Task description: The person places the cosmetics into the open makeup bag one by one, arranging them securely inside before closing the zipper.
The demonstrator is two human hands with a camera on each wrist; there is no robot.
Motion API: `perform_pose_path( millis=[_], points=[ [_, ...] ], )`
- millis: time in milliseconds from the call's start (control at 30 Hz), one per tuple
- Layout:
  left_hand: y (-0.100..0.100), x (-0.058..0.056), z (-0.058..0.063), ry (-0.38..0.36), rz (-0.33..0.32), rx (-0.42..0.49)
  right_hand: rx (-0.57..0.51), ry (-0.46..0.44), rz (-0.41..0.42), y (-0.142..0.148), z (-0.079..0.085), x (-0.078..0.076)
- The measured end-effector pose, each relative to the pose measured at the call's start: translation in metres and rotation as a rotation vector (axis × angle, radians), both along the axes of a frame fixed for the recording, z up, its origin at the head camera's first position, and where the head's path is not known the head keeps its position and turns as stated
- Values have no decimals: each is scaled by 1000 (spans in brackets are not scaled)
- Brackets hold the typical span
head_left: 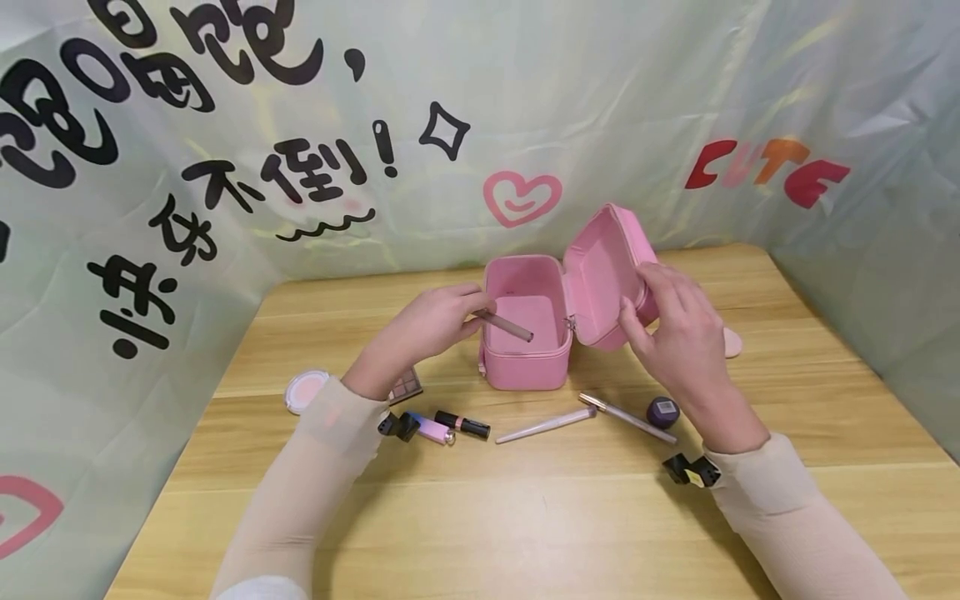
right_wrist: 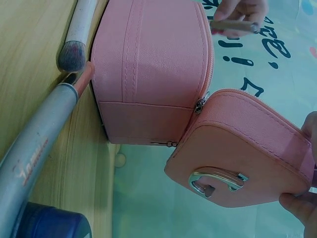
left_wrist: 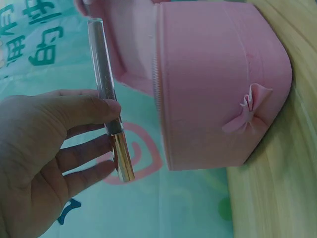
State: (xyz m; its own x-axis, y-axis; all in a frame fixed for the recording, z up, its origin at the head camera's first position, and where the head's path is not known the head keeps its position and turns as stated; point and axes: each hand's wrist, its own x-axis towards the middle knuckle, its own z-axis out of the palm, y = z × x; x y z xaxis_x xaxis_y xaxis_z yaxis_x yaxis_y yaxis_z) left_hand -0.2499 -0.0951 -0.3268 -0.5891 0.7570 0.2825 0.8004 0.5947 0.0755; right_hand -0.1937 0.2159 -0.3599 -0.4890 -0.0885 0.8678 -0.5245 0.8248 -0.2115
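Note:
My left hand (head_left: 435,321) pinches a slim cosmetic tube, likely lip gloss (left_wrist: 104,64), between thumb and fingers. Its barrel is clear with a brownish inside, and one end is gold. In the head view the tube slants over the opening of a pink makeup case (head_left: 527,371). That case stands upright with its lid (head_left: 600,271) swung out to the right. My right hand (head_left: 678,329) grips the lid's outer edge, thumb at the near side and fingers over the top. The right wrist view shows the lid's metal handle (right_wrist: 218,179).
Nearer than the case lie a makeup brush (head_left: 547,426), a slender silvery stick (head_left: 637,422), a dark round jar (head_left: 663,412), a black tube (head_left: 462,425) and a pink-lilac tube (head_left: 431,428). A round compact (head_left: 306,390) and a palette (head_left: 406,386) lie left. Behind hangs a printed cloth (head_left: 420,67).

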Motion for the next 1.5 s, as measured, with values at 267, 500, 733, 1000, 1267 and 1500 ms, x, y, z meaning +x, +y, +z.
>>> perform_pose_path(
  millis=[267,500,733,1000,1267,1500],
  points=[
    [22,-21,4,10,-45,-139,-2,2,10,0,-1,-1],
    [40,-40,4,-22,-133,-197,1,3,9,0,-1,-1],
    [55,-53,-5,-79,-183,-250,3,2,17,-1,0,0],
    [67,-56,-16,-101,-185,-344,6,9,12,0,-1,0],
    [73,-57,-28,-93,-138,-392,3,8,15,0,-1,0],
    [71,-60,-35,-32,-137,-323,3,10,14,-1,-1,0]
  ],
)
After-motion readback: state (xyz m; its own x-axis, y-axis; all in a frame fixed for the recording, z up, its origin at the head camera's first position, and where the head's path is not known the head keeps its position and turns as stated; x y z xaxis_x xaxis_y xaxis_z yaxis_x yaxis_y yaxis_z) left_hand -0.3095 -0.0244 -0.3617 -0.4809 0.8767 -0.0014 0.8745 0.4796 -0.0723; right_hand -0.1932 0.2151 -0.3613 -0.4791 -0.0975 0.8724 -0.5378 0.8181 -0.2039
